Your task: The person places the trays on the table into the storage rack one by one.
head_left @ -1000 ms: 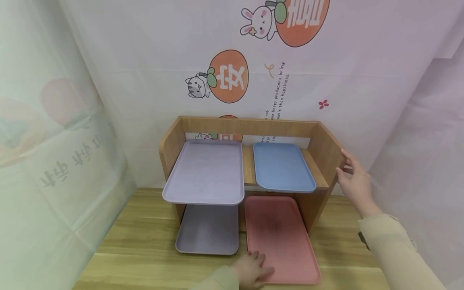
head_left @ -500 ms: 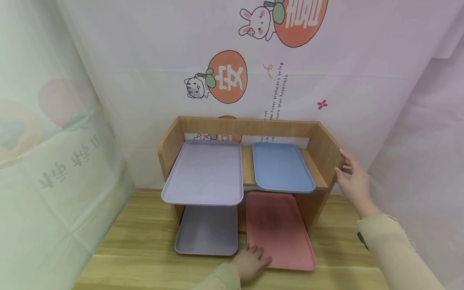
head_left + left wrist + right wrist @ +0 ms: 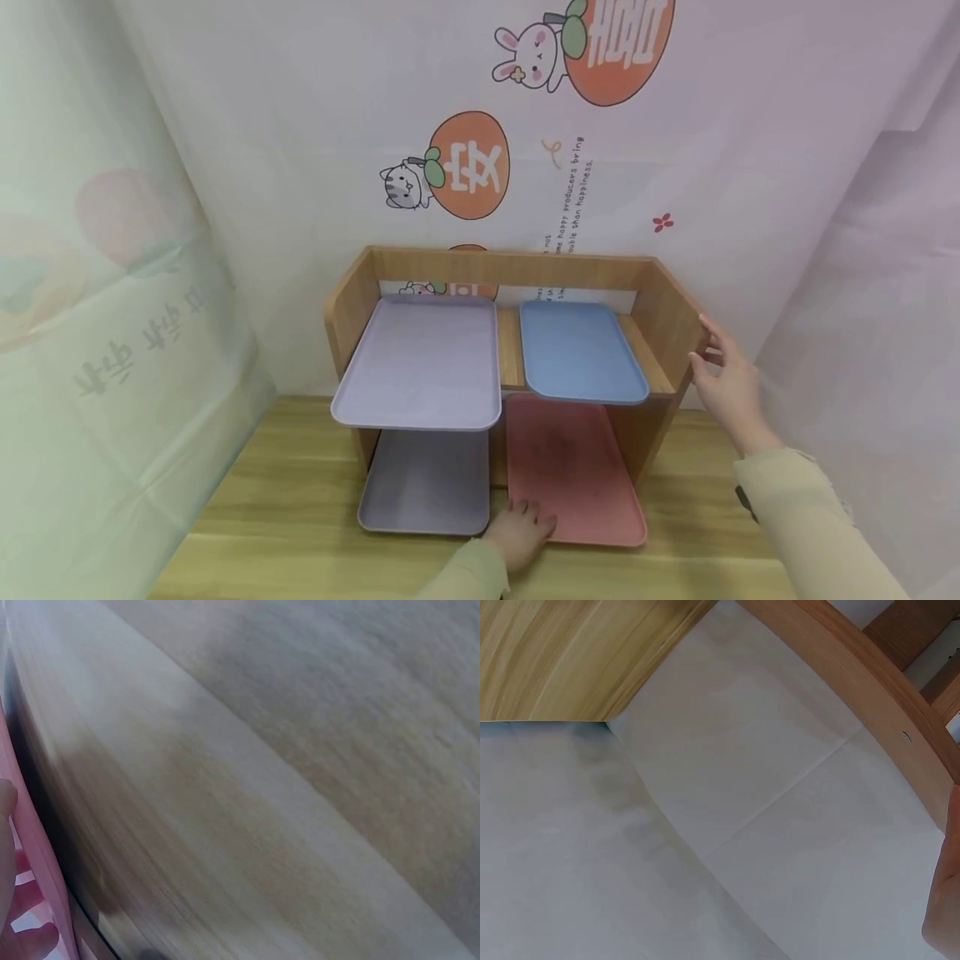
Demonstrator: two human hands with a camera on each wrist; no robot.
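Note:
My left hand (image 3: 519, 533) holds the front left corner of a pink tray (image 3: 577, 483), which lies partly inside the lower right bay of a wooden shelf (image 3: 517, 265). In the left wrist view, fingers (image 3: 34, 896) show at the rim of the pink tray (image 3: 30, 810). My right hand (image 3: 727, 392) grips the front edge of the shelf's right side panel, thumb in front and fingers at the upper edge. A pale lilac tray (image 3: 420, 367) and a smaller blue tray (image 3: 581, 350) rest on the upper level. Below the lilac one sits a grey-purple tray (image 3: 427, 483).
The shelf stands on a wood-grain table (image 3: 247, 508) close to a white printed cloth (image 3: 315, 167) hung behind it. Cloth also hangs at both sides. The upper trays overhang the shelf's front edge. The right wrist view shows the side panel (image 3: 885, 712) and table corner (image 3: 585, 660).
My left hand has pushed the pink tray away from me, deeper into the lower right bay. The right hand keeps its grip on the side panel. The head view has shifted slightly.

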